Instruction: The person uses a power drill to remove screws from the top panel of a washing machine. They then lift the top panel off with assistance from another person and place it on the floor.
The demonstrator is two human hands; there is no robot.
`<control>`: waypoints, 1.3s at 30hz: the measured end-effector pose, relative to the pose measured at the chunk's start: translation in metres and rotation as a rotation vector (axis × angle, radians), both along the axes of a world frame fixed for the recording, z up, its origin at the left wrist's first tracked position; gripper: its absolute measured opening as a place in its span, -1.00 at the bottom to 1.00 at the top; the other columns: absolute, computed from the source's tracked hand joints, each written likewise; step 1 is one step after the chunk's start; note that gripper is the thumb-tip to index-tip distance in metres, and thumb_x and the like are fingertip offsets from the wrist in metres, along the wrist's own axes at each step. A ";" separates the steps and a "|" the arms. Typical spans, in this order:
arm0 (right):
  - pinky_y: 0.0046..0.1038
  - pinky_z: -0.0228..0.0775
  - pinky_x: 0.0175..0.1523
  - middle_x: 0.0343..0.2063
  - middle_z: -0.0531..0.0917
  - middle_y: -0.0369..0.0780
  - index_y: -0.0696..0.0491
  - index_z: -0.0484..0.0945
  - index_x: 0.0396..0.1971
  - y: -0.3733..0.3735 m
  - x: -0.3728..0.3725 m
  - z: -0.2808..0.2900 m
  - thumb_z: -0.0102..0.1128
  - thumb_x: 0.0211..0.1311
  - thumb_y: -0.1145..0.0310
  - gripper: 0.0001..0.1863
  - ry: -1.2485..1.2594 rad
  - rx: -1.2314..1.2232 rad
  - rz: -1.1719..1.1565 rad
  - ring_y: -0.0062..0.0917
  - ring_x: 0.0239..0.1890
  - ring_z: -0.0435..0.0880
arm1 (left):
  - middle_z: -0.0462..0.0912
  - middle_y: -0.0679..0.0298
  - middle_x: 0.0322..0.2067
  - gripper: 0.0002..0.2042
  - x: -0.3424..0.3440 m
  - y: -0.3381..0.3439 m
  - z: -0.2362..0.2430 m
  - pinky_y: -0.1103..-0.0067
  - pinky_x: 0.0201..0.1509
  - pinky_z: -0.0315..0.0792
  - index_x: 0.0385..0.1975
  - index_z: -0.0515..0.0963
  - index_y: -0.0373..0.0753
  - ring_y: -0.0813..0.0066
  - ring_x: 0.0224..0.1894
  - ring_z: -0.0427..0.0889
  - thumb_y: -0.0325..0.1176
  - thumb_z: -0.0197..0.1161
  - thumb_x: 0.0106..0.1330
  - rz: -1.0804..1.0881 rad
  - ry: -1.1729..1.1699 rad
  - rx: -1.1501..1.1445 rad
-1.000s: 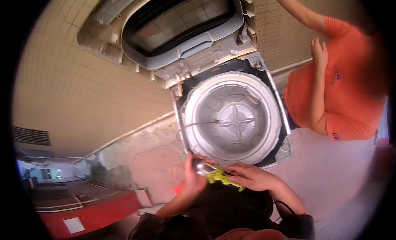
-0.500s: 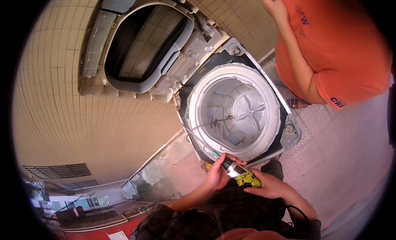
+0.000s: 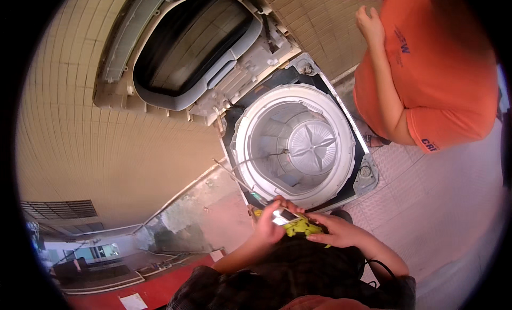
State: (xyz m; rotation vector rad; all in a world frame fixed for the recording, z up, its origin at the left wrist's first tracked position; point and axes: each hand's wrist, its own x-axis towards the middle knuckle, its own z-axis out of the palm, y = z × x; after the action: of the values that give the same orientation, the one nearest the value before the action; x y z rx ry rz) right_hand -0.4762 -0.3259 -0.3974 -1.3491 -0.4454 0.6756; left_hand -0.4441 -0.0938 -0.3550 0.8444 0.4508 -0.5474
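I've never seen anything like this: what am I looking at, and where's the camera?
There's no robot here. A camera worn on a person's head looks down; its wide lens bends straight edges. Below are that person's own bare left hand and right hand, together holding a yellow-green and silver tool. A thin rod reaches out beyond the left hand; whether it joins the tool is hidden. Ahead stands an opened washing machine, its top cover tilted up. At right is another person in orange.
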 end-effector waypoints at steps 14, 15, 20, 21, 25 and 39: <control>-0.25 0.42 0.19 0.10 0.50 0.06 0.14 0.27 0.36 0.109 0.038 0.039 0.27 0.34 -0.03 -0.23 -0.113 -0.096 0.561 -0.10 0.12 0.57 | 0.57 -0.06 0.03 -0.43 -0.107 0.090 -0.002 0.21 0.37 0.33 -0.01 0.48 -0.41 0.01 0.17 0.53 0.10 -0.06 0.49 0.775 0.126 0.010; -0.23 0.45 0.12 0.03 0.51 0.05 0.13 0.27 0.36 0.120 0.038 0.040 0.28 0.33 -0.01 -0.24 -0.194 -0.136 0.572 -0.04 0.03 0.59 | 0.59 -0.04 0.08 -0.47 -0.112 0.087 0.013 0.19 0.37 0.34 0.01 0.49 -0.36 0.04 0.20 0.53 0.09 -0.05 0.51 0.731 0.210 -0.106; -0.16 0.48 0.10 0.01 0.56 0.06 0.14 0.31 0.33 0.186 0.000 0.021 0.26 0.31 -0.04 -0.25 -0.301 -0.286 0.840 -0.02 0.00 0.61 | 0.62 0.08 -0.11 -0.58 -0.212 0.113 -0.038 0.18 0.14 0.49 0.03 0.46 -0.24 0.13 0.00 0.62 -0.01 0.19 0.44 0.954 0.396 0.058; -0.16 0.48 0.10 0.00 0.57 0.06 0.14 0.33 0.30 0.197 -0.006 0.015 0.25 0.31 -0.04 -0.27 -0.342 -0.352 0.891 -0.03 -0.01 0.62 | 0.61 0.10 -0.15 -0.60 -0.234 0.123 -0.055 0.20 0.12 0.50 0.02 0.44 -0.24 0.14 -0.02 0.62 -0.03 0.20 0.44 1.008 0.424 0.048; -0.19 0.48 0.08 -0.09 0.62 -0.01 0.16 0.53 0.08 0.232 -0.028 -0.045 0.24 0.31 0.09 -0.50 -0.755 -0.406 0.753 -0.11 -0.03 0.61 | 0.55 0.25 -0.38 -0.73 -0.291 0.152 -0.110 0.44 -0.18 0.54 -0.14 0.39 -0.20 0.39 -0.30 0.62 -0.22 0.30 0.40 1.076 0.454 0.381; -0.21 0.46 0.09 -0.14 0.59 -0.07 0.11 0.54 0.04 0.218 -0.116 -0.107 0.29 0.24 0.40 -0.64 -0.497 -0.618 0.886 -0.13 -0.04 0.59 | 0.56 -0.21 -0.15 -0.48 -0.476 0.226 -0.360 0.17 0.10 0.43 -0.08 0.42 -0.42 -0.19 -0.02 0.56 -0.09 0.39 0.21 0.437 0.701 1.330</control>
State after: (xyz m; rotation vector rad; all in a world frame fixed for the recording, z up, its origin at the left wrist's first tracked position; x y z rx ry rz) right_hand -0.5922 -0.1084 -0.5040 -1.9107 -1.3622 1.2703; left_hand -0.9198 0.1318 -0.7155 1.7386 1.7005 -0.0392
